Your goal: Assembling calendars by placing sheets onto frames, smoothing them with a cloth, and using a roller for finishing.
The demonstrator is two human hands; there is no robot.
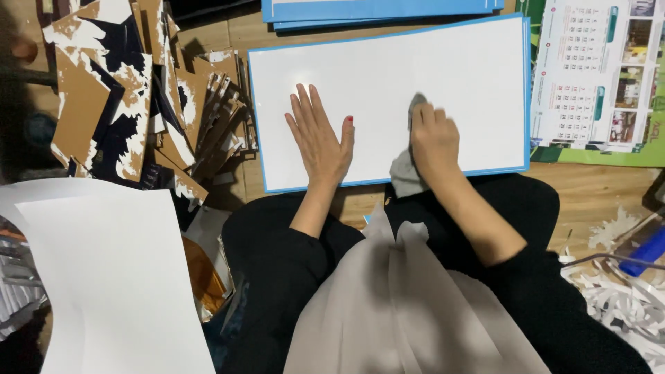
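Seen from the head camera, looking down over the person's lap: a white board with a blue edge (443, 62) lies flat on the wooden floor (589, 190) just ahead of the knees. The left hand (320, 135) is spread open, palm down on the board near its bottom edge, grasping nothing — only pressing. The right hand (433, 138) is clenched around a grey cloth (404, 173), bunched against the board's surface just to the left hand's 3 o'clock.

The board looks stiff, thin and light, with a glossy face that is probably slippery; it is likely best taken by its blue edges. The cloth is soft and limp — it crumples wherever fingers close.

At the board's 9 o'clock sits a heap of torn brown cardboard scraps (131, 104), close to its left edge. At 12 o'clock more blue-edged boards (381, 10) are stacked. At 3 o'clock a printed calendar sheet (599, 76) lies just beside it. A large white paper sheet (111, 277) lies at 7 o'clock and shredded white paper (623, 298) at 5 o'clock, both well apart.
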